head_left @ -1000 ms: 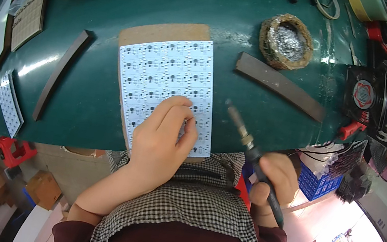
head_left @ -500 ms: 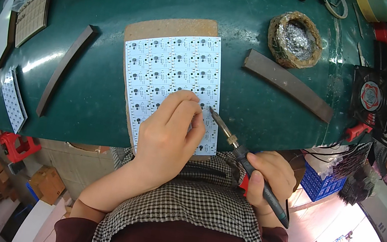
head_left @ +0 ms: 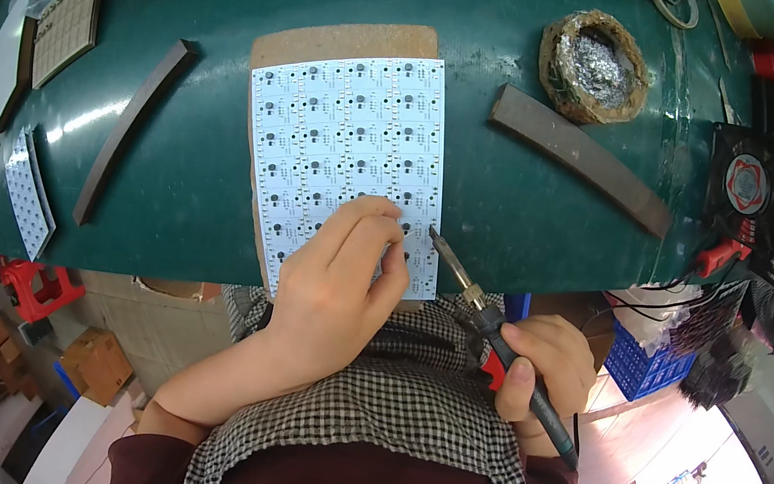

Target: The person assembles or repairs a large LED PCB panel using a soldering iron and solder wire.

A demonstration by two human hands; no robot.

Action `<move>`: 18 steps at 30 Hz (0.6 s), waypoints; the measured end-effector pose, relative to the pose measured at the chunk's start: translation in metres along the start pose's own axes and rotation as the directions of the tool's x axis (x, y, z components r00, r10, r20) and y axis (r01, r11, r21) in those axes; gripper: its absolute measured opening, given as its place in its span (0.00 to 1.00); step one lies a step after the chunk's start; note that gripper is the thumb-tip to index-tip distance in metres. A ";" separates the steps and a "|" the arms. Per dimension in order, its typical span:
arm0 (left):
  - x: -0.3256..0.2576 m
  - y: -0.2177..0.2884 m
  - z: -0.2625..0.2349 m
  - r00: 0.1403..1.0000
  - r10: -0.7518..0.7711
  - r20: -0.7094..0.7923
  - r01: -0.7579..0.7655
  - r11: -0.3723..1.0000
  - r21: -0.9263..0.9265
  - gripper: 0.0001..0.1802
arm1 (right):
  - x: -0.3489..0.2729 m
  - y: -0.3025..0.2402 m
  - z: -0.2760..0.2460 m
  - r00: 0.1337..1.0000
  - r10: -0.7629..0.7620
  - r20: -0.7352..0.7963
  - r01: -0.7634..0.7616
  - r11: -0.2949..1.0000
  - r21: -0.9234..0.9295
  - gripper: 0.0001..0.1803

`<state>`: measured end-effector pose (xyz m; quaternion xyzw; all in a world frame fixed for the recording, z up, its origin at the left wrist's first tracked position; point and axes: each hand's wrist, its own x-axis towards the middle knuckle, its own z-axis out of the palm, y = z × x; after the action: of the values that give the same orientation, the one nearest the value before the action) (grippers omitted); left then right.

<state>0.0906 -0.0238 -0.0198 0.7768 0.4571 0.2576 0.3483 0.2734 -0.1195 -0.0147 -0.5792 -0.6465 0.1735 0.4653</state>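
Observation:
A white circuit board panel (head_left: 336, 148) with rows of small dark components lies on a brown board (head_left: 338, 37), whose far and left edges show beyond it. My left hand (head_left: 334, 289) rests over the panel's near part, with fingers curled into a pinch. What the fingertips hold, if anything, is hidden behind them. A soldering iron (head_left: 502, 333) is gripped in my right hand (head_left: 549, 369), its handle slanting down to the right. Its tip is at the panel's right edge, just right of my left fingertips; whether it touches cannot be made out.
On the green table (head_left: 189, 211), dark bars (head_left: 578, 156) lie either side of the panel. A crusted round pot (head_left: 594, 67) of silvery material stands far right, near a black fan (head_left: 750, 186). A smaller white panel (head_left: 30, 196) lies left. Below stand a red stool (head_left: 38, 288) and blue crate (head_left: 642, 369).
The soldering iron and my right hand have shifted slightly down and right. My left hand sits a little nearer the panel's near edge. The table appears slightly higher in the view.

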 end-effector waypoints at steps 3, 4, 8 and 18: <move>0.002 -0.002 0.004 0.999 -0.012 -0.047 0.013 1.000 0.014 0.07 | 0.005 -0.001 0.002 1.000 0.008 -0.004 -0.008 1.000 0.013 0.09; 0.002 -0.002 0.004 0.998 -0.014 -0.053 0.015 1.000 0.021 0.07 | 0.005 0.000 0.002 1.000 0.008 -0.005 -0.008 1.000 0.014 0.09; 0.003 -0.002 0.005 0.998 -0.029 -0.062 0.030 0.999 0.021 0.07 | 0.010 0.001 0.003 0.999 0.039 -0.019 -0.038 0.998 0.046 0.09; 0.005 -0.002 0.002 0.996 -0.070 -0.054 0.069 0.997 -0.018 0.07 | 0.016 0.003 0.001 0.998 0.052 -0.026 -0.051 0.998 0.033 0.09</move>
<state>0.0933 -0.0198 -0.0220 0.7501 0.4911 0.2702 0.3509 0.2758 -0.1034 -0.0114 -0.5905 -0.6221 0.1881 0.4784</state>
